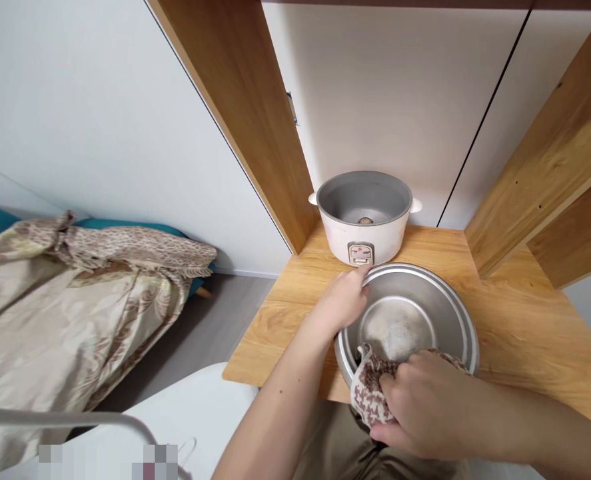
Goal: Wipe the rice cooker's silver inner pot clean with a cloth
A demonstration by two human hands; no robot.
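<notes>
A round metal inner pot (399,327) lies near the front edge of the wooden desk, with dull marks over its base. My left hand (342,299) is closed on its left rim, the index finger stretched along the edge toward the cooker. Bunched in my right hand (420,403) is a brown-and-white patterned cloth (370,390), pressed against the near side of the pot and hanging over its rim. Right behind the pot stands a white rice cooker body (338,237), lidless, with its grey inside and central heating spot showing.
The wooden desktop (515,327) has upright boards (255,120) at its left and right. A white chair (200,407) is at the lower left. Further left, a patterned cover (75,307) drapes over a piece of blue furniture. White wall panels rise behind.
</notes>
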